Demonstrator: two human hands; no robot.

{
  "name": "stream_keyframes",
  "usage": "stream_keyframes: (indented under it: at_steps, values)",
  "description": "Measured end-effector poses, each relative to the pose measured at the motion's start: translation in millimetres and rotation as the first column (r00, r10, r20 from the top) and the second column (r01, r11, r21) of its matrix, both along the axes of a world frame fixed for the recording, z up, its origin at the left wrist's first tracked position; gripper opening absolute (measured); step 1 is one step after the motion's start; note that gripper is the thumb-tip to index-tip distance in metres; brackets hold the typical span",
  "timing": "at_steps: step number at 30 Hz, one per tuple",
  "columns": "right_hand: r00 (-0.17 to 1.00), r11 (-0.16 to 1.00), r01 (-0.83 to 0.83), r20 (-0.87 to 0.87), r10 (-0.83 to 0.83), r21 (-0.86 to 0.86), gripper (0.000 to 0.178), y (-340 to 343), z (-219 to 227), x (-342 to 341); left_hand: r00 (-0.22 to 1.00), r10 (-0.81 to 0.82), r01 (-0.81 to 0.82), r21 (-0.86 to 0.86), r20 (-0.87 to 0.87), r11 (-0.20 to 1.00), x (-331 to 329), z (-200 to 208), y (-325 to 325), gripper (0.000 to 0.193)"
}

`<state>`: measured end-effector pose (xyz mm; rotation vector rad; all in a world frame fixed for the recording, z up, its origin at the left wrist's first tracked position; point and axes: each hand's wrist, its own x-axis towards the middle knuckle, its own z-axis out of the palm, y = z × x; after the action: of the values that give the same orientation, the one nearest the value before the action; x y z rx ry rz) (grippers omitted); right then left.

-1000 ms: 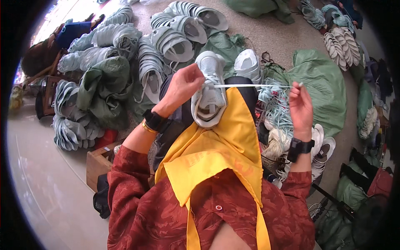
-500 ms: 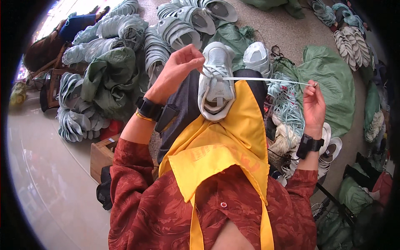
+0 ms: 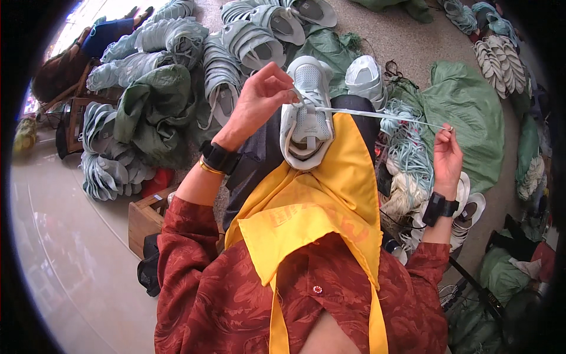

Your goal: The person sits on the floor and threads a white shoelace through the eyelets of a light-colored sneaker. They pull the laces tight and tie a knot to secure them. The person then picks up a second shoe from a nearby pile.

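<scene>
A pale grey-blue sneaker (image 3: 308, 150) lies across my lap, its toe pointing away from me and its opening toward me. A flat whitish shoelace (image 3: 383, 114) runs from the sneaker's lacing out to the right. My right hand (image 3: 447, 158) pinches the far end of this lace between thumb and fingertips. On the sneaker's left side, my left hand (image 3: 264, 100) is closed in a pinch at the eyelets, with a short stretch of lace at its fingertips. A yellow apron (image 3: 348, 162) covers my lap under the sneaker's heel.
Stacked shoe uppers (image 3: 221, 88) lie beyond my knees and to the left. Another pale shoe (image 3: 364, 79) sits just beyond my right knee. Bundled light-blue laces (image 3: 407, 135) and a green sack (image 3: 466, 112) lie at right. A wooden box (image 3: 144, 221) stands at my left.
My left hand has shifted slightly right, closer over the sneaker's eyelets. My right hand has dropped slightly, and the lace now slopes more downward to the right.
</scene>
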<state>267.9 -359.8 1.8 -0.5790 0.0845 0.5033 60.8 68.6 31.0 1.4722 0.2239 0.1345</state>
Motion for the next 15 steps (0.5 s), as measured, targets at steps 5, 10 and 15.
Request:
stream_keyframes:
  at_steps: [5,10,15]
  values:
    - [1.000,1.000,-0.018,-0.002,0.018,0.002,0.019,3.8,-2.3,0.0,0.992,-0.088,0.090,0.016,-0.089,0.996,0.1,3.4,2.5,0.010]
    - [1.000,1.000,-0.007,0.008,0.007,-0.014,0.019,-3.8,-8.1,7.7,0.976,-0.125,0.129,0.015,-0.176,0.991,1.5,0.5,4.3,0.009]
    - [0.999,0.999,0.047,-0.001,-0.047,-0.011,0.020,-27.0,-14.5,26.4,0.987,0.022,0.051,0.436,-0.160,0.898,5.4,-6.3,-8.7,0.010]
